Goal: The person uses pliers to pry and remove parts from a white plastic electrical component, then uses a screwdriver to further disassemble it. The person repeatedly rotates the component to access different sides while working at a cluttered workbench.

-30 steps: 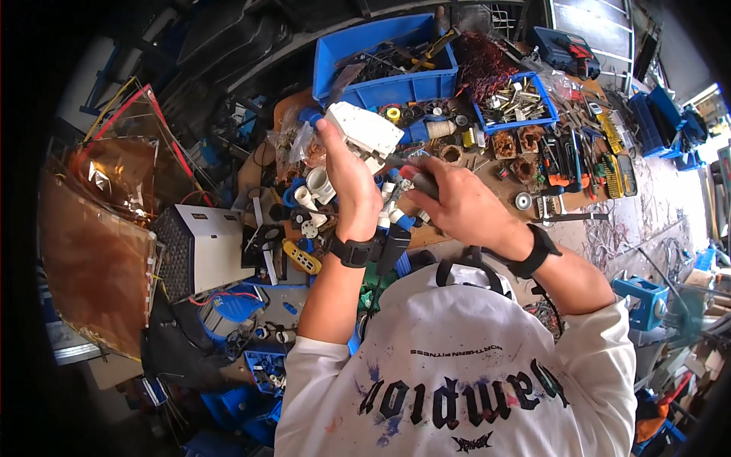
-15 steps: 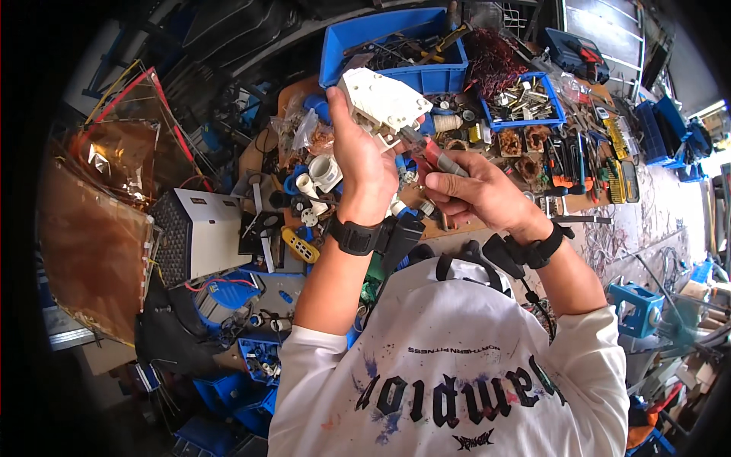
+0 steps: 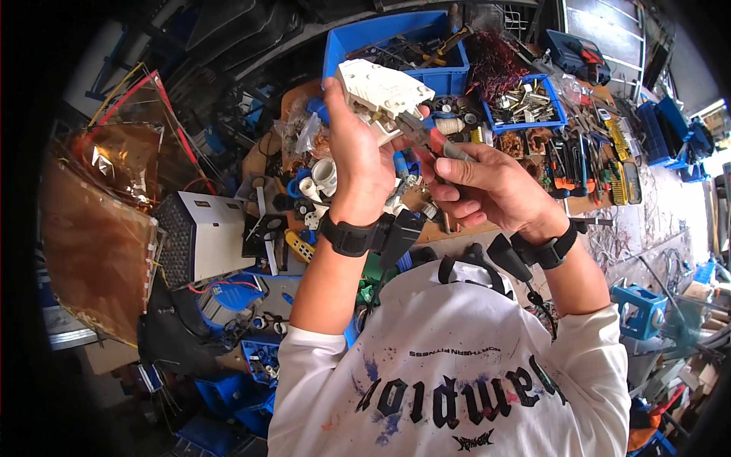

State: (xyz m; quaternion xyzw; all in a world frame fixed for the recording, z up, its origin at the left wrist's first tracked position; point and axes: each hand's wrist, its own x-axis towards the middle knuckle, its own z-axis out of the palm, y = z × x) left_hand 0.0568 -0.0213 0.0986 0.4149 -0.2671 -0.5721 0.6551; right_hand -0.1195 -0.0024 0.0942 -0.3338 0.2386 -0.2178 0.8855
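Observation:
A white moulded plastic housing is held up over the workbench in my left hand, whose thumb lies along its left edge; the other fingers pass beneath it and are mostly hidden. My right hand is closed around pliers with red and grey handles. The dark jaws of the pliers are at the housing's lower right edge, by a smaller white piece underneath. Whether the jaws grip that piece, I cannot tell.
Behind the housing stands a blue bin of tools. A shallow blue tray of metal pieces sits to its right, near several hand tools. White pipe fittings and a yellow device lie left. A white-and-black box stands further left.
The white housing has tilted slightly and shifted a little to the right. My right hand has turned and moved slightly right, with its fingers now looser on the handles.

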